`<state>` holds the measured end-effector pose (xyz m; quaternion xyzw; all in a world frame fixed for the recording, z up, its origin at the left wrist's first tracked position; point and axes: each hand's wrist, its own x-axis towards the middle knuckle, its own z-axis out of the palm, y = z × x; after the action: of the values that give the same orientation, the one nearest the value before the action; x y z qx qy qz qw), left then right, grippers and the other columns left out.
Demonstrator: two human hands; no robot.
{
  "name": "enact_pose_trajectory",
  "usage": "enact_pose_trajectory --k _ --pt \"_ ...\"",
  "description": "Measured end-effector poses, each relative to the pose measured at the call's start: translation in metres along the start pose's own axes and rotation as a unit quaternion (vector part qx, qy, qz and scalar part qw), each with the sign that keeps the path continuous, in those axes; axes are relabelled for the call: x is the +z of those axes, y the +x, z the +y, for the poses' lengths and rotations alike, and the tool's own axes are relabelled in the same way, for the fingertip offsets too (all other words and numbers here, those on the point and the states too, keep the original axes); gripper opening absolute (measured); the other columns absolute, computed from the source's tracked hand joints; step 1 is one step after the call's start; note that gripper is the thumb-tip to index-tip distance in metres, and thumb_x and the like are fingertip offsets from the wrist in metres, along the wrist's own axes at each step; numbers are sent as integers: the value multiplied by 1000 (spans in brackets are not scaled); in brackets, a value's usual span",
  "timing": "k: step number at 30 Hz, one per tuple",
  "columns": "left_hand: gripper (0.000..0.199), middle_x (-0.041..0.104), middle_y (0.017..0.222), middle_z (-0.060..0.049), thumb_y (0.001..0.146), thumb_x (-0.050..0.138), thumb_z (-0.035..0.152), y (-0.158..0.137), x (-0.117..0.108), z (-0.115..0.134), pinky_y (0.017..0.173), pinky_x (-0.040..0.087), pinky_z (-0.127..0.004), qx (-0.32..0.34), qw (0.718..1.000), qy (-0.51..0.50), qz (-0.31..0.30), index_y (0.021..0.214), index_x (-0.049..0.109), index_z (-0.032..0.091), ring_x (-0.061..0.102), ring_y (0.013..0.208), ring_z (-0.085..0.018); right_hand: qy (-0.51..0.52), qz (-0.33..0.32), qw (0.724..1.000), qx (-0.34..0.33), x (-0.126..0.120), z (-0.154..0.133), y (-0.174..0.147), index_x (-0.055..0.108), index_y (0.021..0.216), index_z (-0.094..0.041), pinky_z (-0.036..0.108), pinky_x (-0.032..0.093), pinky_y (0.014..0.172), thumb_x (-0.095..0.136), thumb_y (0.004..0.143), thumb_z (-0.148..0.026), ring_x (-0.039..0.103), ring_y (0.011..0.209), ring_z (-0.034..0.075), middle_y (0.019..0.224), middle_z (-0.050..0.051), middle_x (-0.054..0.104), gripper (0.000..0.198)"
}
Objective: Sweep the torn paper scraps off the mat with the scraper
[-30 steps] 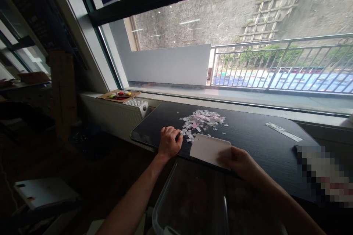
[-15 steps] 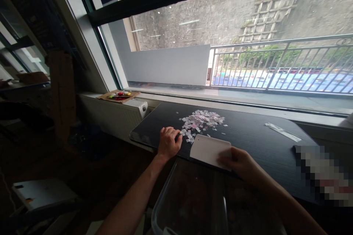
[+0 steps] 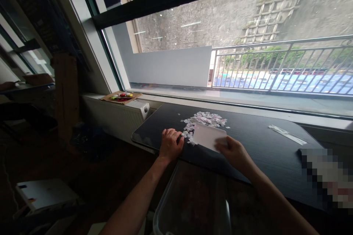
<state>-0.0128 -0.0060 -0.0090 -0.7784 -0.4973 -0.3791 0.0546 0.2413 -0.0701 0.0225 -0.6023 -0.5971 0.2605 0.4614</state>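
My right hand (image 3: pixel 231 151) grips a flat white scraper (image 3: pixel 209 136) by its right end. The scraper is tilted over the front of a heap of small paper scraps (image 3: pixel 207 117), white with pinkish tints, and hides part of it. My left hand (image 3: pixel 171 144) rests near the table's front edge, left of the heap. Its fingers are loosely bent, with the thumb apart from them, and nothing shows in it. A few loose scraps lie close to its fingertips. Below the table's front edge is a clear plastic bin (image 3: pixel 165 205).
The dark table (image 3: pixel 248 136) stands under a window. White strips (image 3: pixel 287 134) lie at its right, beside a blurred-out object (image 3: pixel 328 172). A radiator (image 3: pixel 116 115) stands left, with cardboard (image 3: pixel 135 97) holding colourful items on top. A pale stool-like object (image 3: pixel 46 192) is at lower left.
My right hand has moved the scraper forward and slightly left, up to the front of the paper heap. My left hand has stayed nearly in place; the view has shifted slightly.
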Motion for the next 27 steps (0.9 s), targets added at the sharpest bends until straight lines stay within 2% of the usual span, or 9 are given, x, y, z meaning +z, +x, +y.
enact_pose_trajectory --k 3,6,8,12,14,22,27 --pt "14 70 93 -5 85 54 24 0 0 0 103 34 -50 -1 1000 -4 6 93 66 21 57 106 -26 -54 1 999 2 -18 -6 -13 70 78 -20 32 47 58 66 66 -35 64 61 21 67 3 72 19" --pt "14 70 94 -5 85 56 24 1 -1 2 104 34 -49 2 1000 -4 7 92 67 21 57 107 -26 -169 60 984 -21 -31 -17 -28 69 82 -21 29 42 54 57 74 -40 60 57 18 65 1 69 23" --pt "14 70 94 -6 84 56 24 1 -2 3 103 35 -49 2 1000 -2 5 92 67 21 57 107 -27 -178 45 982 -41 -25 -25 -27 68 84 -20 28 42 54 54 77 -41 59 56 18 64 1 67 26" --pt "14 70 93 -6 85 54 24 1 -1 2 102 35 -50 0 1000 5 0 91 66 21 58 106 -27 -156 -14 985 -67 5 -33 -8 67 85 -18 28 44 56 49 78 -37 61 61 19 70 5 69 28" --pt "14 70 93 -6 85 53 24 1 -1 1 102 35 -50 -1 1000 6 3 91 66 21 58 106 -27 -160 -23 985 -64 8 -33 -4 67 84 -19 29 44 57 51 76 -36 61 62 19 70 4 69 25" --pt "15 70 92 -6 85 54 24 1 -2 1 102 34 -49 7 1000 -3 6 92 67 22 57 106 -27 -221 20 975 -18 -45 -26 -32 66 78 -21 30 44 54 50 74 -43 60 56 19 63 2 67 27" --pt "14 70 92 -6 85 54 24 0 -2 1 102 35 -49 12 1000 1 11 92 66 22 57 105 -27 -232 61 971 -8 -45 -23 -39 69 84 -23 29 44 55 53 75 -42 63 59 20 66 2 69 27"
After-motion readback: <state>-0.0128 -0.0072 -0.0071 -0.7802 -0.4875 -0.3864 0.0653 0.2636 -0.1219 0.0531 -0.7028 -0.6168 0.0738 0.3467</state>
